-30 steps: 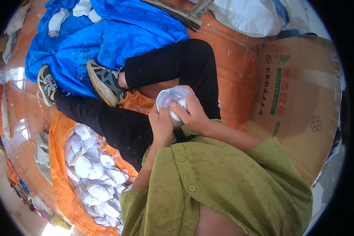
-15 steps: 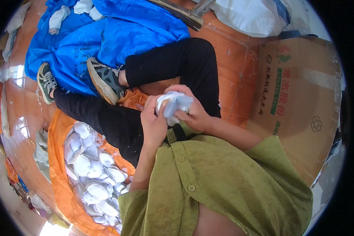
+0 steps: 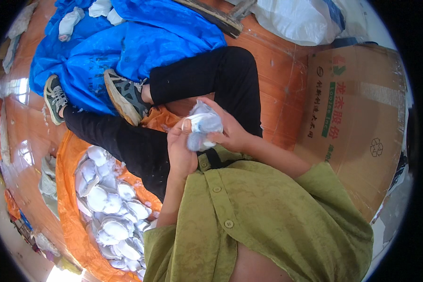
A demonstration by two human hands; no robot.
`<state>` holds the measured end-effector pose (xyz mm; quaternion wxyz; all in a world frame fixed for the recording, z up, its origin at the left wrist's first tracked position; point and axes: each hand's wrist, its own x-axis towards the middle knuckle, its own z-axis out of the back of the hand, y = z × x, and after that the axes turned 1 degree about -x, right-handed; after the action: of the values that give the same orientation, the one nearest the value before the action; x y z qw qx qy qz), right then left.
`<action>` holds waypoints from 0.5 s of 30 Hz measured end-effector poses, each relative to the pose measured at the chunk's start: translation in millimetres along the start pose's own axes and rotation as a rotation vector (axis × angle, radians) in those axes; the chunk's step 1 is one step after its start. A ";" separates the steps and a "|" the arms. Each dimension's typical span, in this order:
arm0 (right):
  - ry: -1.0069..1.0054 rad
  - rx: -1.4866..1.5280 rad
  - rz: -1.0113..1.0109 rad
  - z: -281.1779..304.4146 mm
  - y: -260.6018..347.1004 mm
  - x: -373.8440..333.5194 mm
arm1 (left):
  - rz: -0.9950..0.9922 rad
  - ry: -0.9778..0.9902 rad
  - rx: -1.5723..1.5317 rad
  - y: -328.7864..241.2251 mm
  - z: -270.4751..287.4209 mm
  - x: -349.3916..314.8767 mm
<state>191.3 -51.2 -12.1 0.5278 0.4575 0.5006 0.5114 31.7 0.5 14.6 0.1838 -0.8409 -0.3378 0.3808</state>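
A strip of reddish-brown floor (image 3: 284,84) is bounded by a bent knee in black trousers (image 3: 235,75) on one side and by a large cardboard box (image 3: 357,117) on the right; at its far end it is edged by a wooden beam (image 3: 211,16) and a white sack (image 3: 296,19). Ahead, the floor is covered by a crumpled blue sheet (image 3: 174,42), whose near edge is met by two grey sneakers (image 3: 124,94). Small white bundles (image 3: 70,23) are seen on its far left part. Beside the left leg, an orange sack (image 3: 68,188) is spread wide, heaped with white, rounded fabric pieces (image 3: 113,225), several overlapped and edged in grey. What is held in the box cannot be seen. Above the lap, just in front of a green shirt (image 3: 268,202), a grey-and-white plush piece (image 3: 204,120) is grasped by both hands: its left side is pinched by the left hand (image 3: 179,145), thumb uppermost, while its right side is cupped by the curled right hand (image 3: 232,129). Both elbows are bent.
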 end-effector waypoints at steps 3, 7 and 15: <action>-0.052 -0.003 0.049 -8.1 -0.2 -7.2 | 0.084 0.009 -0.011 -5.7 -2.4 -1.4; -0.141 -0.088 0.194 -6.3 -0.4 -3.8 | 0.049 -0.075 0.186 -2.7 -8.7 4.5; -0.089 -0.256 0.126 8.0 19.4 5.0 | -0.294 -0.013 0.598 3.1 -24.6 4.5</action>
<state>197.6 -44.9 7.5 0.5704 0.4390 0.3777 0.5824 54.0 0.2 26.4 0.4735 -0.6895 -0.3298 0.4378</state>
